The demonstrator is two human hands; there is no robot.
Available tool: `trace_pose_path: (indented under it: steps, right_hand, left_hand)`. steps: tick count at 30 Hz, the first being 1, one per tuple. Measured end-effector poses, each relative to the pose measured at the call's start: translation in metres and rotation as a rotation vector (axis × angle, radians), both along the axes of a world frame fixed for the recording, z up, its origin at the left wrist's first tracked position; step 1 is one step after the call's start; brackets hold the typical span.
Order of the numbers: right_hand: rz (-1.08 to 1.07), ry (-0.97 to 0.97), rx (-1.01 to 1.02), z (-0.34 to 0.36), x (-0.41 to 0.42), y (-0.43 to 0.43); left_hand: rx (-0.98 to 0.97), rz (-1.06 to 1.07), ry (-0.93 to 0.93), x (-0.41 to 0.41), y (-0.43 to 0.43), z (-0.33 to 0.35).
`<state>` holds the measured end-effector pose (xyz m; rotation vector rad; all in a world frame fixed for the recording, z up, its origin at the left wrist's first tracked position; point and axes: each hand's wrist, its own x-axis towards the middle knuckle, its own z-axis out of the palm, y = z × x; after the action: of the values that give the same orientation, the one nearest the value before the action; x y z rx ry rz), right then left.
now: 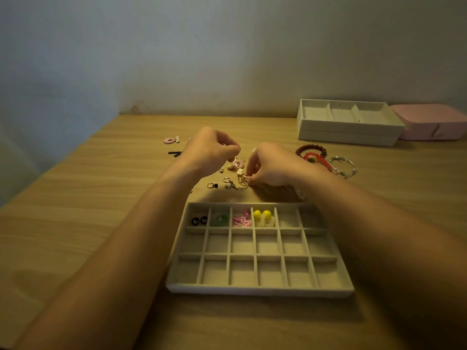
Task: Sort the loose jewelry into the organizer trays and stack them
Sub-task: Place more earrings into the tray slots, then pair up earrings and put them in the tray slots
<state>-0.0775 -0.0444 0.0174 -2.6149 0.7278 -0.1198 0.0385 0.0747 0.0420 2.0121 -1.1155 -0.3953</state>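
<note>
A grey grid tray (260,289) lies near me on the wooden table. Its far row holds black studs (199,220), green pieces (220,219), pink pieces (242,221) and yellow ball earrings (262,216). Beyond it lies a pile of loose earrings and small rings (231,183). My left hand (211,150) is raised over the pile and pinches a pink ring earring (237,163) that dangles below its fingers. My right hand (271,166) reaches down into the pile and pinches a small gold earring (243,178).
Stacked grey trays with three long compartments (348,132) stand at the back right, beside a pink box (429,125). Red bead bracelets (313,154) and a silver bracelet (345,166) lie right of my hands. Another pink earring (171,140) and a black clip (174,153) lie at left.
</note>
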Motion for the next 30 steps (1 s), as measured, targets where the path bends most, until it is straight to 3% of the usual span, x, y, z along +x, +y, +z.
trace_pose_path:
  steps: [6, 12, 21, 30]
  right_hand:
    - [-0.012, -0.129, 0.017, 0.008, -0.005, 0.001]
    - [-0.05, -0.253, 0.237, 0.034, -0.027, 0.002]
    - [-0.046, -0.445, 0.43, 0.049, -0.059, 0.015]
    - [-0.096, -0.542, 0.501, 0.046, -0.08, 0.021]
  left_hand:
    - [-0.16, 0.039, 0.039, -0.001, 0.01, -0.011]
    - [-0.154, -0.09, 0.027, -0.008, 0.016, -0.013]
    - [-0.262, -0.327, 0.605, -0.031, 0.024, -0.009]
    - [-0.358, -0.348, 0.816, -0.036, 0.026, -0.004]
